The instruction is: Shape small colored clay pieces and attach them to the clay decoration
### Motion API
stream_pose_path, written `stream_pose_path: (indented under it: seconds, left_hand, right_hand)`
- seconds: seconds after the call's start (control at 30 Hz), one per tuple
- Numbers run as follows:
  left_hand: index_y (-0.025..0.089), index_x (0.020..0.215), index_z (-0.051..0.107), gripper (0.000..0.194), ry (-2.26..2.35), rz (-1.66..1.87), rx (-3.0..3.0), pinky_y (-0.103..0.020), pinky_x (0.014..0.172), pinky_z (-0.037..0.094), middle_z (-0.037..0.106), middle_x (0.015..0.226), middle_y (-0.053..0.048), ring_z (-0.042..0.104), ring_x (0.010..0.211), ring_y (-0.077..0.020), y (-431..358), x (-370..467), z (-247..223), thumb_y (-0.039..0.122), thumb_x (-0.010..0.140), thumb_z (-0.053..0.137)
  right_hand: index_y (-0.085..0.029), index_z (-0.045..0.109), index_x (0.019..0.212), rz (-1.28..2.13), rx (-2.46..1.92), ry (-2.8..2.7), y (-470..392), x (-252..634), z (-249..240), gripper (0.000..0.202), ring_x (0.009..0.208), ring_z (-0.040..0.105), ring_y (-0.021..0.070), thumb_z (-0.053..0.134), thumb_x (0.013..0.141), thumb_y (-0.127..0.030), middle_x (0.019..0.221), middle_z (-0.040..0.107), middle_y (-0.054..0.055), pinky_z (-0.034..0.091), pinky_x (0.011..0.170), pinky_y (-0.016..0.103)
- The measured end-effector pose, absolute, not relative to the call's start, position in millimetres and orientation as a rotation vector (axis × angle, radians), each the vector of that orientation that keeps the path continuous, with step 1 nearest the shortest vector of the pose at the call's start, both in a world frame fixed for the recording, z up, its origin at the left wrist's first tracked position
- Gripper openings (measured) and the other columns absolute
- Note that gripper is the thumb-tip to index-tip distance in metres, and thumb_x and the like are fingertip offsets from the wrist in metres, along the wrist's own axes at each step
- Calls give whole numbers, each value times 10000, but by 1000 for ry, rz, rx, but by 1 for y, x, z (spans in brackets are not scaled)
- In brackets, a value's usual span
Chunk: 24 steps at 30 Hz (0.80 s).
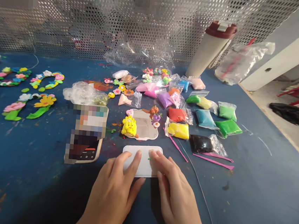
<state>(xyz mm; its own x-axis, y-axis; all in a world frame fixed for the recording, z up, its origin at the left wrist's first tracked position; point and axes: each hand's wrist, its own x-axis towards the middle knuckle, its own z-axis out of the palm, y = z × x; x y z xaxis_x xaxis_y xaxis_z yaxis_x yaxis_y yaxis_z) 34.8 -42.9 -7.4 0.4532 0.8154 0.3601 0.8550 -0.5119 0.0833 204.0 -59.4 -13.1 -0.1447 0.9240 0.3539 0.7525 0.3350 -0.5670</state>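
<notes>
Well off to the left of the hands, I see clay flowers (pixel 45 101) laid out on the blue table (pixel 39 186). Nearer, ahead and left of the left hand (pixel 116 181), lies a phone (pixel 90 152). That hand is loosely spread, gripping nothing, its fingers over the left part of a white board (pixel 142 168). Just beyond the board, a yellow figure (pixel 129 127) sits on a mirror's (pixel 146 125) left side. A green scrap (pixel 149 158) lies on the board by the fingertips of the right hand (pixel 175 183), which is relaxed, fingers close together; whether it presses the scrap I can't tell. Further right lie pink sticks (pixel 213 162) and bagged black clay (pixel 201 143).
</notes>
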Motion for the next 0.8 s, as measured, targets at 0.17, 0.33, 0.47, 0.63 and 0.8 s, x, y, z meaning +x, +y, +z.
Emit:
stream_pose_path:
  seconds: [0.17, 0.33, 0.47, 0.63, 0.8]
  left_hand:
    - [109, 1277, 532, 394, -1565, -522, -2525, -442, 701, 523, 502, 1144, -180, 515, 859, -271, -44, 33, -8, 319, 976, 389]
    - [96, 1273, 519, 391, -1615, -575, -2523, -445, 731, 523, 515, 1127, -177, 518, 906, -285, -45, 33, -10, 320, 976, 397]
    - [91, 1253, 527, 358, -1611, -639, -2554, -452, 732, 524, 516, 1138, -182, 513, 905, -285, -44, 33, -9, 279, 961, 440]
    - [87, 1255, 513, 331, -1628, -771, -2541, -418, 770, 513, 534, 1138, -171, 530, 929, -263, -44, 31, -7, 209, 950, 474]
    - [101, 1244, 516, 323, -1626, -790, -2487, -432, 871, 480, 545, 1233, -170, 540, 1051, -278, -43, 28, -9, 255, 962, 475]
  right_hand:
    - [-133, 388, 1367, 292, -1410, -2079, -61, 204, -18, 465, 1278, 514, 215, 373, 911, -42, 1354, 570, 139, 478, 1028, 442]
    - [-125, 385, 1369, 300, -1450, -2016, -60, 202, -20, 455, 1277, 513, 212, 369, 920, -52, 1359, 559, 153, 495, 1012, 418]
    - [-122, 412, 1353, 320, -1498, -1891, -59, 202, -18, 432, 1221, 562, 197, 381, 925, -68, 1324, 581, 156, 533, 956, 351]
    - [-154, 441, 1330, 322, -1541, -1812, -61, 204, -14, 409, 1146, 614, 184, 395, 929, -89, 1269, 623, 122, 545, 911, 323]
    - [-157, 509, 1232, 119, -1418, -1970, -65, 207, -12, 410, 1208, 564, 207, 424, 858, -9, 1184, 684, 79, 322, 1106, 425]
